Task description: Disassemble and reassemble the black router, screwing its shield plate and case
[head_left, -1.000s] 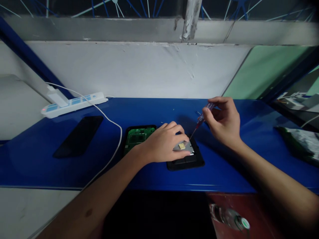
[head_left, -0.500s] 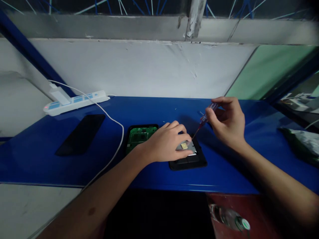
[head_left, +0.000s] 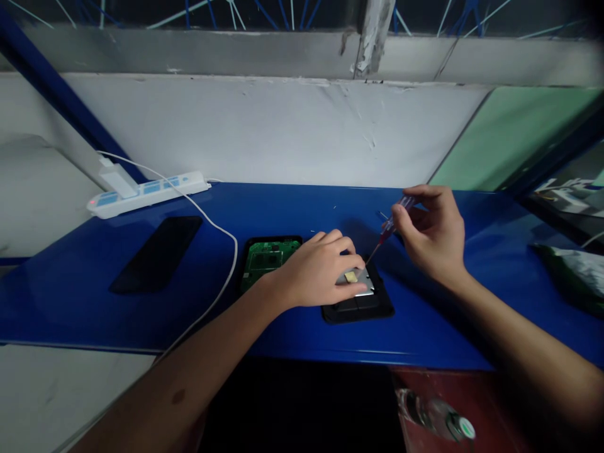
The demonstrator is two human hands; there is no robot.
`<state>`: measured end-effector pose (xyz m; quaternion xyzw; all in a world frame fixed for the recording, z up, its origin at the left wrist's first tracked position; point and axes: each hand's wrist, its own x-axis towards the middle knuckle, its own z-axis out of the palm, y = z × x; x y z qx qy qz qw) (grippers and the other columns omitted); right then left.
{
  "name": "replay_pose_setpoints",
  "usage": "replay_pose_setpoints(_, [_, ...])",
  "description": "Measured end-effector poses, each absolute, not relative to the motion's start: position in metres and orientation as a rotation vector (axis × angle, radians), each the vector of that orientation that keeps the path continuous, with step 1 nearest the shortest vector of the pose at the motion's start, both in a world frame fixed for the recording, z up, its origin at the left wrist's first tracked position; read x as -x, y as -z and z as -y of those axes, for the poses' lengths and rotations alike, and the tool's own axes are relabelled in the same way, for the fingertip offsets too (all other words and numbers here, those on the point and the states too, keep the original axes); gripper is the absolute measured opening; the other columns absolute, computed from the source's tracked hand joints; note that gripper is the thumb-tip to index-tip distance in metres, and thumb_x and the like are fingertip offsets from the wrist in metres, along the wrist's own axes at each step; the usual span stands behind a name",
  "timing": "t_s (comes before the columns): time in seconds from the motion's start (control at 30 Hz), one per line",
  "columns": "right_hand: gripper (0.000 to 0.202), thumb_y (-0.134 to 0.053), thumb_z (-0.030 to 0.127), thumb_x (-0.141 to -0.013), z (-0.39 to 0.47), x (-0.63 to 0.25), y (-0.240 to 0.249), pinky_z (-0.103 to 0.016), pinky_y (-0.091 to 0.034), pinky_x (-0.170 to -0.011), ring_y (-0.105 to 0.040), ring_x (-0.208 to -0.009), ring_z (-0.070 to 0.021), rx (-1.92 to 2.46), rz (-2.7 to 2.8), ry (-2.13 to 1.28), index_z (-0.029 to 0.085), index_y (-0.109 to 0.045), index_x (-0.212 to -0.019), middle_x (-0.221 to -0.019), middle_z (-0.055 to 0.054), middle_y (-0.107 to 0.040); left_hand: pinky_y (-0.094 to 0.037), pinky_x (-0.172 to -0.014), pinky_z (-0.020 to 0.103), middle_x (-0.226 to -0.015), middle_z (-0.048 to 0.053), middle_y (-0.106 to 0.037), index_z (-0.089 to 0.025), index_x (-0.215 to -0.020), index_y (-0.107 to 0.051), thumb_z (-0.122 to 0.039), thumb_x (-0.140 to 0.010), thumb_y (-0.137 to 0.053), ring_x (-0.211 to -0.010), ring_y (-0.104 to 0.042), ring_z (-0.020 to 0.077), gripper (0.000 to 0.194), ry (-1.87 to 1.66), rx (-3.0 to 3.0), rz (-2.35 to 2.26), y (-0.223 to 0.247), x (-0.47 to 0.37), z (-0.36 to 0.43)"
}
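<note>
White cable (head_left: 236, 250) curves between phone (head_left: 157, 255) and circuit board (head_left: 262, 262).

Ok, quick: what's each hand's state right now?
Left hand: partly open, resting over the metal plate.
Right hand: closed, holding the screwdriver.

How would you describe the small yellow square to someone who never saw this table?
On the blue table, look at the black panel right of the green circuit board. On it, partly beneath the left hand, lies a silver plate bearing the yellow square. Its pale yellow sets it apart from the silver and black around it.
</note>
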<state>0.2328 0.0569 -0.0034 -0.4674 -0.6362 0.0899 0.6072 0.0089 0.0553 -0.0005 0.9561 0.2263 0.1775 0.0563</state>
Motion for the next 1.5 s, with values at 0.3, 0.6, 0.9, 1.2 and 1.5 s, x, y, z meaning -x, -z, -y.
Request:
replay_pose_setpoints(0.3, [0.027,-0.071,0.025,-0.087,-0.055,-0.231,0.003,-0.030,-0.059,-0.054,-0.069,-0.060,-0.0140,0.999,1.496,-0.221,0.027,-0.058,-0.111,-0.087,0.001,-0.060,-0.043,-0.091,0.042,-0.108,0.005,-0.065,-0.024,-0.102,-0.072,-0.043,-0.094,-0.062,-0.105,-0.057,0.0254,0.023,-0.562,-2.891,-0.696,0.002,-0.009,-0.055])
replay_pose_setpoints(0.6, [0.032,-0.069,0.024,-0.088,-0.051,-0.232,0.004,-0.034,-0.061,-0.058,-0.073,-0.067,-0.0183,1.010,1.580,-0.176,0.029,-0.056,-0.117,-0.090,-0.001,-0.066,-0.043,-0.092,0.041,-0.107,0.005,-0.067,-0.022,-0.100,-0.073,-0.041,-0.095,-0.063,-0.106,-0.057,0.0251,0.022,-0.581,-2.861,-0.694,0.001,-0.009,-0.056])
replay_pose_setpoints(0.9, [0.032,-0.063,0.018,-0.092,-0.038,-0.225,-0.005,-0.034,-0.063,-0.067,-0.075,-0.075,-0.0166,0.847,1.676,-0.273,0.027,-0.056,-0.122,-0.102,-0.002,-0.071,-0.044,-0.092,0.036,-0.103,0.003,-0.071,-0.019,-0.098,-0.070,-0.030,-0.092,-0.064,-0.103,-0.059,0.0216,0.013,-0.596,-2.822,-0.686,-0.003,-0.008,-0.058])
replay_pose_setpoints(1.2, [0.033,-0.055,0.023,-0.097,-0.031,-0.221,-0.007,-0.041,-0.064,-0.081,-0.075,-0.092,-0.0201,0.825,1.702,-0.371,0.029,-0.057,-0.130,-0.118,-0.006,-0.071,-0.045,-0.095,0.039,-0.115,0.006,-0.068,-0.019,-0.111,-0.067,-0.040,-0.091,-0.066,-0.109,-0.059,0.0239,0.029,-0.560,-2.856,-0.728,-0.007,-0.007,-0.057])
replay_pose_setpoints(1.5, [0.041,-0.069,0.020,-0.088,-0.035,-0.217,-0.006,-0.039,-0.062,-0.071,-0.066,-0.082,-0.0189,0.850,1.710,-0.169,0.032,-0.060,-0.127,-0.097,-0.003,-0.061,-0.034,-0.114,0.056,-0.137,0.016,-0.059,-0.014,-0.131,-0.057,-0.064,-0.086,-0.064,-0.129,-0.051,0.0359,0.067,-0.580,-2.937,-0.945,-0.001,0.031,-0.022])
